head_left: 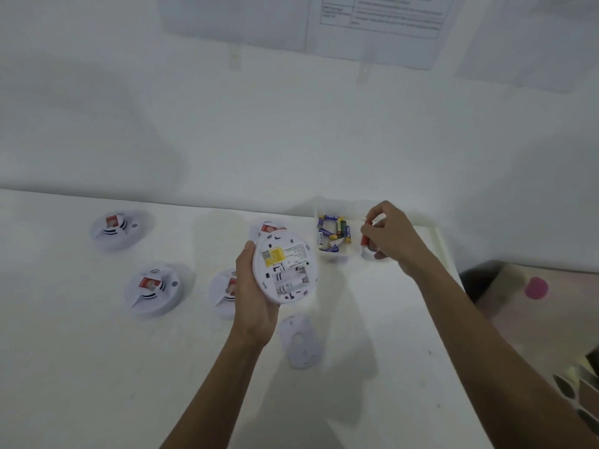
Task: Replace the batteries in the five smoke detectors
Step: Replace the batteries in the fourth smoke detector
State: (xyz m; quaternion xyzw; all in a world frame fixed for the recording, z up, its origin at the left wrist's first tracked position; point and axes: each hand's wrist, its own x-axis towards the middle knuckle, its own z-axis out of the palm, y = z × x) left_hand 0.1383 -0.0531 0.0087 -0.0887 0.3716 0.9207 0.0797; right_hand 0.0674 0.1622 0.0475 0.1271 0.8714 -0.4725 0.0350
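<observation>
- Our left hand [256, 293] grips one detector [285, 267] by its rim, fingers curled round the edge. Its back is tilted up toward us, we judge so that the open bay [291, 281] is easy to load.
- The bay looks empty, but its white walls and contacts blur together, so we cannot be sure.
- Our right hand [393, 236] is at the tray [334, 254] on the far edge of the surface [97, 367], fingers pinching a red battery [365, 236] that stands roughly upright.
- We cannot tell whether this is a fresh cell being picked up or a spent one being dropped off.
- The tray's left compartment holds loose purple, green and yellow batteries [332, 230]. The right compartment is mostly hidden under our hand.
- The backplate [301, 340] lies flat on the surface just below the held detector, likely set aside within reach for refitting.
- Four more detectors [152, 288] lie face up to our left. One is half hidden behind our left hand, another behind the held one.
- The print on the yellow sticker [274, 257] and on the wall papers [382, 14] is too blurred to read.
</observation>
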